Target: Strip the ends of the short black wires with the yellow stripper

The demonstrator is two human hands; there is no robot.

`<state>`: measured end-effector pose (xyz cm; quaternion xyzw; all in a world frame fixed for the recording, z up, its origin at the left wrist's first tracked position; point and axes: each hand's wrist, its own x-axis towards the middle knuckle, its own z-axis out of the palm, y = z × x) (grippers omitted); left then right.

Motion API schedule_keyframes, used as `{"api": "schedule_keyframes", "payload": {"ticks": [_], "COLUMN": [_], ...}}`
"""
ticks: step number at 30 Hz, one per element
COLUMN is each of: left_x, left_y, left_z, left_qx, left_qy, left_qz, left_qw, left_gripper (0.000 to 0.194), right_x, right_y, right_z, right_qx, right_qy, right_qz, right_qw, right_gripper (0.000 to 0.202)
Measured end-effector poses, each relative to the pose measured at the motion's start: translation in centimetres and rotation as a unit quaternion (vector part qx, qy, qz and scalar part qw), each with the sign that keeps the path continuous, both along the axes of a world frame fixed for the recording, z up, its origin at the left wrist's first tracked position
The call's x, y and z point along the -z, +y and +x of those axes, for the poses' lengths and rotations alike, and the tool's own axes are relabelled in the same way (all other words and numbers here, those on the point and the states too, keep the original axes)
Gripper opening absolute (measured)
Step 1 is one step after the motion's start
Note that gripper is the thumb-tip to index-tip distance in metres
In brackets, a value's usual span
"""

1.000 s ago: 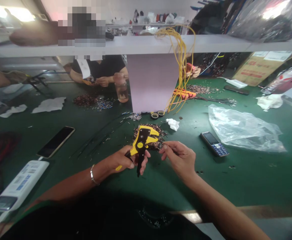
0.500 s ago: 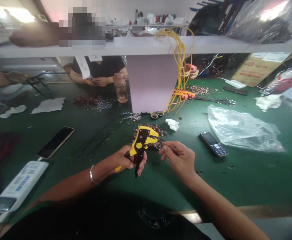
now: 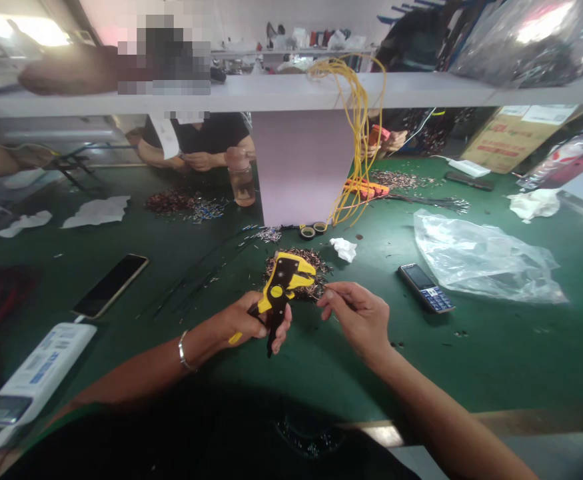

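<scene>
Wire stripper: a yellow-and-black wire stripper [image 3: 282, 272] is up in front of the person, its jaws standing apart and pointing to the right, its handles slanting down.
Left hand: the left hand [image 3: 250, 316] is clamped on the stripper's handles, thumb on the near side and fingertips showing beyond the black handle; a silvery bracelet [image 3: 183, 351] circles the wrist.
Right hand: the right hand [image 3: 358, 318] is just beside the stripper's jaws, fingers curled, thumb and forefinger close to each other; what lies between them is too small to make out, so I cannot tell whether they pinch a wire.
Cut wire pile: a heap of short copper-coloured wire pieces [image 3: 320, 259] lies behind the stripper, partly hidden by it, on the green tabletop [image 3: 341, 380].
Behind the pile: two small tape rolls [image 3: 308, 237] and a crumpled white tissue [image 3: 344, 250].
Right side: a keypad phone [image 3: 426, 289] lies near a clear plastic bag [image 3: 481, 260].
Left side: a smartphone [image 3: 111, 287] lies near a white power bank [image 3: 36, 373]; thin black wires [image 3: 186, 280] lie between phone and pile.
Centre panel: yellow cables [image 3: 360, 127] hang from the shelf [image 3: 251, 93] beside a pale panel [image 3: 301, 167].
Far side: co-workers' hands show below the shelf, one near a bottle [image 3: 242, 183].
</scene>
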<state>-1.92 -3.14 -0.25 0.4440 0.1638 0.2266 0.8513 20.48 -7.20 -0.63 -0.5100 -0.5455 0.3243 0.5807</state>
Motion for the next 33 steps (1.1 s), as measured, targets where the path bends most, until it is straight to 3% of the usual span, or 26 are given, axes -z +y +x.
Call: {"api": "schedule_keyframes", "payload": {"ticks": [33], "left_x": [-0.11], "left_y": [-0.41], "left_z": [0.17], "left_qx": [-0.041], "left_qy": [0.012], "left_qz": [-0.003], "left_qw": [0.999], "left_gripper": [0.024], "right_x": [-0.35], "right_y": [0.16], "right_z": [0.33], "right_qx": [-0.003], "right_qy": [-0.022], "right_qz": [0.003], "right_qw": [1.0], "right_gripper": [0.009]}}
